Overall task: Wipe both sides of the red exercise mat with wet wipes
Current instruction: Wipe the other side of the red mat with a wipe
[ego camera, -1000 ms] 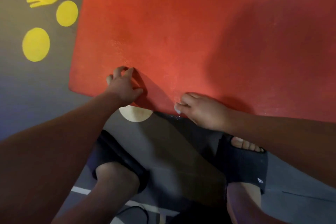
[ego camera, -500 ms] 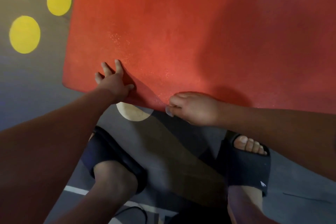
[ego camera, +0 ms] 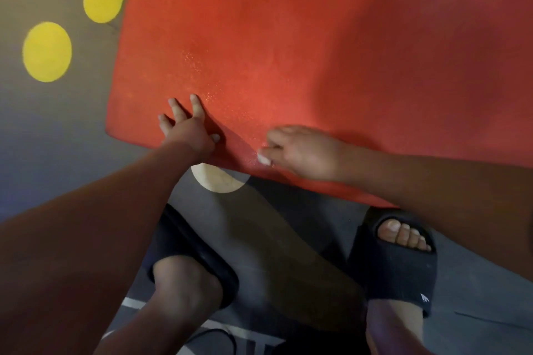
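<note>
a person crouched over the red exercise mat (ego camera: 288, 37), which lay flat on a grey floor (ego camera: 72, 130), its near edge just ahead of the person's feet in black slides (ego camera: 398, 277). the left hand (ego camera: 187, 130) rested released and flat on the mat by its near left corner, fingers spread as if to pin it in place. the right hand (ego camera: 302, 153), further along the same near edge, was clenched around a small white scrap, apparently a wet wipe (ego camera: 264, 159), most of it hidden under the curled fingers and pressed to the mat's surface. fine glistening specks between the two hands and just beyond them suggested that this strip of the mat was damp. the far stretch of the mat looked matt and partly in shadow, and whether it had been wiped could not be told. only the upturned side was visible; nothing showed the state of the underside, so the job appeared at best partway through, with turning the mat and wiping its other face possibly left to do. yellow dots (ego camera: 47, 52) marked the floor off the mat's left side, and a pale circle (ego camera: 219, 180) showed from under its near edge.
</note>
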`<action>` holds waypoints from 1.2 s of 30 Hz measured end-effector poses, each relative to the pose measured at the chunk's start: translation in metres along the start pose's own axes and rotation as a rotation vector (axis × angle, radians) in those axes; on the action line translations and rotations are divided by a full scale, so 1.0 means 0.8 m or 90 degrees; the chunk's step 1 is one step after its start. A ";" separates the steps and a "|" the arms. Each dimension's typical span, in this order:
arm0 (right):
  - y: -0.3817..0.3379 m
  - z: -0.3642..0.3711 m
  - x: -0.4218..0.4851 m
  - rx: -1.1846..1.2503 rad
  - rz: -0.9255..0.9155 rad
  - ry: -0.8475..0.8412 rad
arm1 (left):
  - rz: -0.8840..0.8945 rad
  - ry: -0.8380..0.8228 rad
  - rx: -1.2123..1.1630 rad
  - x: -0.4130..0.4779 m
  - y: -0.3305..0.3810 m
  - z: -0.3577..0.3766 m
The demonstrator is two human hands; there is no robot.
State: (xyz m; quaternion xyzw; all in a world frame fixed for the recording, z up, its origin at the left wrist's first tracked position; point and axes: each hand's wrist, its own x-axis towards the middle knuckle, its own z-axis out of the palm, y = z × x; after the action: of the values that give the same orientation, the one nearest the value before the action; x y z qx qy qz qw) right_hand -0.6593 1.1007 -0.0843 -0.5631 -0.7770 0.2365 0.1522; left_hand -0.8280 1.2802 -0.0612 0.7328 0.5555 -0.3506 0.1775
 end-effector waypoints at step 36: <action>0.175 -0.122 0.087 -0.067 0.407 0.189 | 0.116 0.109 -0.010 0.012 -0.059 -0.056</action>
State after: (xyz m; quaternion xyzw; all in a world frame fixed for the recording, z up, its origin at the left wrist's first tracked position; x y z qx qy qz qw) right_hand -0.5203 1.2214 -0.0796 -0.8132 -0.5420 0.1475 0.1524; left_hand -0.8566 1.3311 -0.0308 0.8061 0.5022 -0.2653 0.1662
